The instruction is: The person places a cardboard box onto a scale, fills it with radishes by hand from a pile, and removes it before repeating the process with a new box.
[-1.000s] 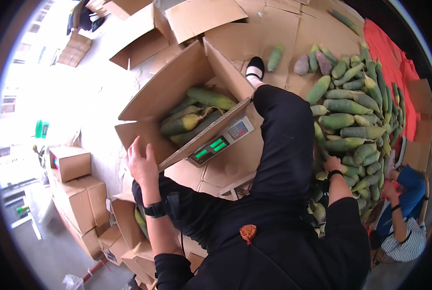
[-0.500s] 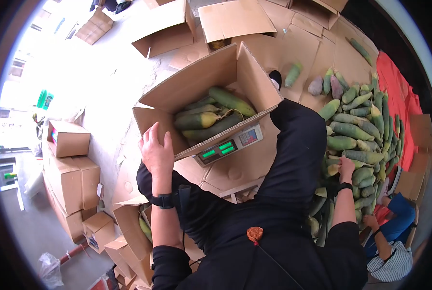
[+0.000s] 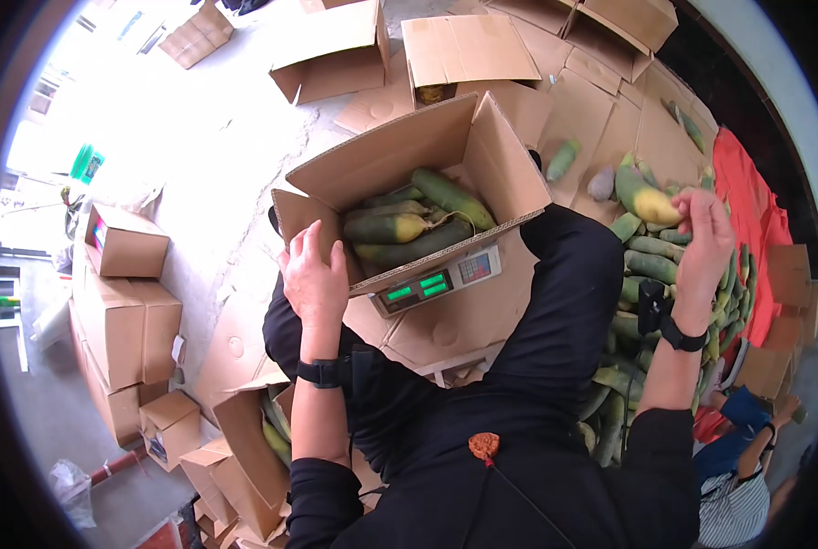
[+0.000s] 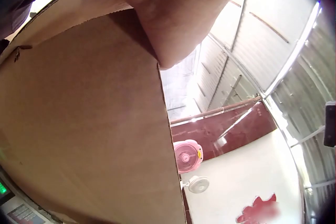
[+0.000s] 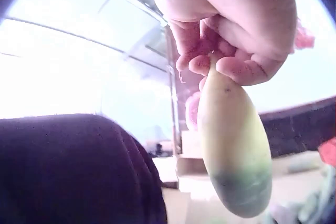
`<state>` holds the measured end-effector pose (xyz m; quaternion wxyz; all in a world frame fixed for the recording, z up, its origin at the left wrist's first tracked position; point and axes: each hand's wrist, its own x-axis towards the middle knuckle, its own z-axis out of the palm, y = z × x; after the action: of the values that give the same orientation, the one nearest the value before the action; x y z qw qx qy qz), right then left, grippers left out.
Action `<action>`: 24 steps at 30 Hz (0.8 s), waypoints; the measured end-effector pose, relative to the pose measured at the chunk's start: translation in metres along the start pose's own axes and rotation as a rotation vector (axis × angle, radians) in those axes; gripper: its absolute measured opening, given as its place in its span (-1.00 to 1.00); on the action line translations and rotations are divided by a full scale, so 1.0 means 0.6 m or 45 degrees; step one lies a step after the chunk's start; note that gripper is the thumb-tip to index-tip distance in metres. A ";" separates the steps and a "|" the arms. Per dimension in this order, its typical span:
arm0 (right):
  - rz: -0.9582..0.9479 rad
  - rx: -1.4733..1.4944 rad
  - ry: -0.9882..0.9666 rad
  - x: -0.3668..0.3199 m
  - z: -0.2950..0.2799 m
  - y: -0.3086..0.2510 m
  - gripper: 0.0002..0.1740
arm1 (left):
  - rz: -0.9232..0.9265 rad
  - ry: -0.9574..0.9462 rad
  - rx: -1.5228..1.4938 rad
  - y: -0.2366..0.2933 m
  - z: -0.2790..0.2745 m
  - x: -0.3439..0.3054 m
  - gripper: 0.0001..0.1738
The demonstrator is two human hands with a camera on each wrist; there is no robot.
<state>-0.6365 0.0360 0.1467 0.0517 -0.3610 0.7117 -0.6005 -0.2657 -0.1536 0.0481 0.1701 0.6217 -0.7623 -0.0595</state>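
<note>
In the head view my right hand holds up a green radish over the far part of the radish pile. Close up in the right wrist view, thumb and fingers pinch the thin root end of this radish, and its green end hangs down. My left hand rests at the near left corner of an open cardboard box, fingers extended. Several green radishes lie inside. A scale with lit green digits shows under the box. The box wall fills much of the left wrist view.
Stacked cartons stand at the left, and another carton with radishes is by my left elbow. More cartons lie beyond the box. A red cloth borders the pile. Another person sits at the lower right.
My right hand has come up from the pile and forward, now with a radish hanging from it. The left hand stays at the box corner while the head view has shifted.
</note>
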 end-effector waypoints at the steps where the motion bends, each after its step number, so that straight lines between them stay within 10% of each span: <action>1: -0.102 0.166 0.017 0.007 0.020 -0.027 -0.76 | -0.002 0.000 -0.003 0.000 0.000 0.000 -0.56; 15: 0.367 0.813 -0.751 -0.024 0.380 -0.032 -0.85 | -0.004 0.012 0.002 0.001 -0.002 -0.002 -0.56; 24: 0.313 0.408 -0.500 0.011 0.212 0.059 -0.85 | 0.023 0.024 0.031 -0.003 0.006 0.004 -0.56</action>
<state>-0.5932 -0.0710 0.0827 0.3174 -0.3686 0.6225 -0.6131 -0.2656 -0.1565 0.0448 0.1701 0.6174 -0.7668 -0.0429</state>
